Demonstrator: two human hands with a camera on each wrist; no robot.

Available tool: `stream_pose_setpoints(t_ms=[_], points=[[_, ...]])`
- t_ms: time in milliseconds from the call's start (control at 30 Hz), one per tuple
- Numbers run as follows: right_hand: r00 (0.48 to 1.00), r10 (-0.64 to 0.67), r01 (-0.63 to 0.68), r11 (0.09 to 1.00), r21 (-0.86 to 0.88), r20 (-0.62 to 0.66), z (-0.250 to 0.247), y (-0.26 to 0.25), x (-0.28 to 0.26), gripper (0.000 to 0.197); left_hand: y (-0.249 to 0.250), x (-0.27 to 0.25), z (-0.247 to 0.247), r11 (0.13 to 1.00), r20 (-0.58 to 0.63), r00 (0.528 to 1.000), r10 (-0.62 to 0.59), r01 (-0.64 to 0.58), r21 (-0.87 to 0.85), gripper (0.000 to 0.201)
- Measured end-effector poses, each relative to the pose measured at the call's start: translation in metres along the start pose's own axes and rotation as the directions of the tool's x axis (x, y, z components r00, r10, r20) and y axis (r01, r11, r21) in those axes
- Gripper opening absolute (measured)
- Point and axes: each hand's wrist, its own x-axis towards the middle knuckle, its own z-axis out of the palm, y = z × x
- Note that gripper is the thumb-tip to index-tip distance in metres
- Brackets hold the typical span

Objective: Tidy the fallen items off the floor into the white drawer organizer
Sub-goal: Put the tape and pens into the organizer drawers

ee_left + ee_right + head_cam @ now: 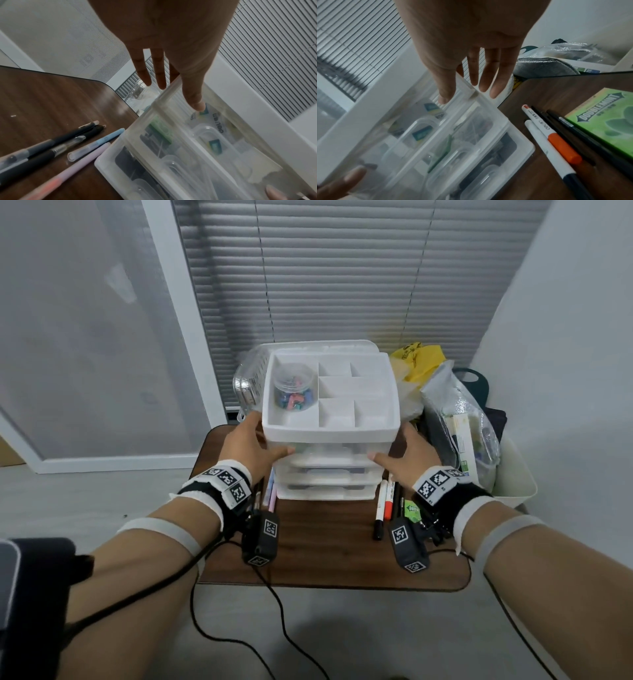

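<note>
The white drawer organizer (330, 436) stands on a small dark wood table (329, 542). It has clear drawers and a divided top tray holding a jar of coloured clips (294, 390). My left hand (255, 445) lies flat against its left side with the thumb on the top drawer's front. My right hand (407, 451) mirrors it on the right side. In the wrist views the left hand (171, 56) and right hand (471, 47) show straight fingers along the organizer's (188, 142) (436, 135) corners. Pens (60, 146) lie left of it. Markers (547, 135) and a green gum pack (599, 121) lie to its right.
A clear plastic bin (250, 378) stands behind the organizer. A yellow bag (418, 361), a silver foil bag (452, 419) and a white tub (517, 484) crowd the right side. Window blinds (342, 268) hang behind. Cables (239, 642) trail over the grey floor.
</note>
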Motion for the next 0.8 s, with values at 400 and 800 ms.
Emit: stream_pose_setpoints(t_ms=[400, 800], points=[[0.779, 0.283, -0.621, 0.233, 0.748, 0.559, 0.078, -0.020, -0.040, 0.034, 0.004, 0.005, 0.013, 1.000, -0.064, 0.998, -0.008, 0.009, 0.014, 0.059], [0.828, 0.295, -0.526, 0.117, 0.842, 0.477, 0.104, -0.019, -0.057, 0.048, 0.004, 0.006, 0.014, 1.000, -0.052, 0.998, -0.019, 0.020, 0.015, 0.054]])
